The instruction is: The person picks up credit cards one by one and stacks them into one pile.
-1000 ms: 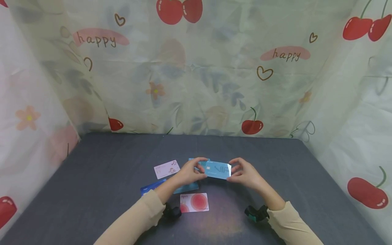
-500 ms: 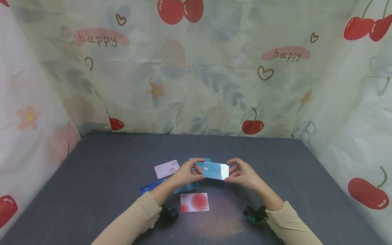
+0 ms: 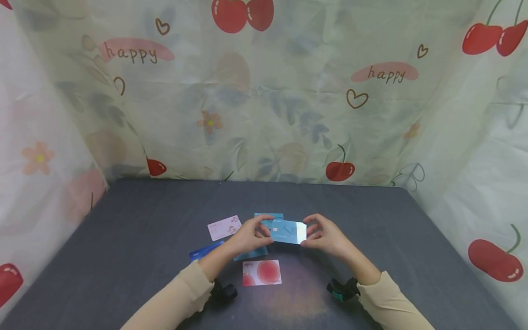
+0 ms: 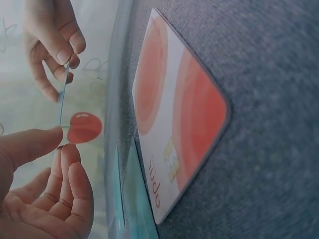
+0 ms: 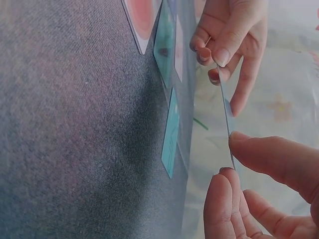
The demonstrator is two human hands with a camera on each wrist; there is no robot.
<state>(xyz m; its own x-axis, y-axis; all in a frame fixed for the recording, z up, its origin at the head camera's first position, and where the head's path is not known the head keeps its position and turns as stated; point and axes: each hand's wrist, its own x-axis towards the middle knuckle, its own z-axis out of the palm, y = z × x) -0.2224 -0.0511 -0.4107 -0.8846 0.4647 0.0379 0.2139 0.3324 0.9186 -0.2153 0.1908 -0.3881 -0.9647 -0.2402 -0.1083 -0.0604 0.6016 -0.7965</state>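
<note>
A light blue chip card (image 3: 284, 232) is held up above the table between both hands, its right end shining with glare. My left hand (image 3: 252, 234) pinches its left edge between thumb and fingers. At the opposite edge, my right hand (image 3: 326, 235) grips it the same way. Seen edge-on in the right wrist view, the card (image 5: 225, 107) looks like a thin strip stretched between the two hands. Behind it on the table lies another light blue card (image 3: 268, 216), partly covered by the left fingers.
A white card with red circles (image 3: 261, 273) lies nearest me on the dark table (image 3: 123, 256). Left of the hands are a pink card (image 3: 224, 227), a blue card (image 3: 205, 252) and a teal card (image 3: 252, 253). A patterned curtain (image 3: 264, 114) closes off the back.
Both hands have shifted slightly left and down with the light blue card. Glare has spread over its right end. The cards on the table have stayed put.
</note>
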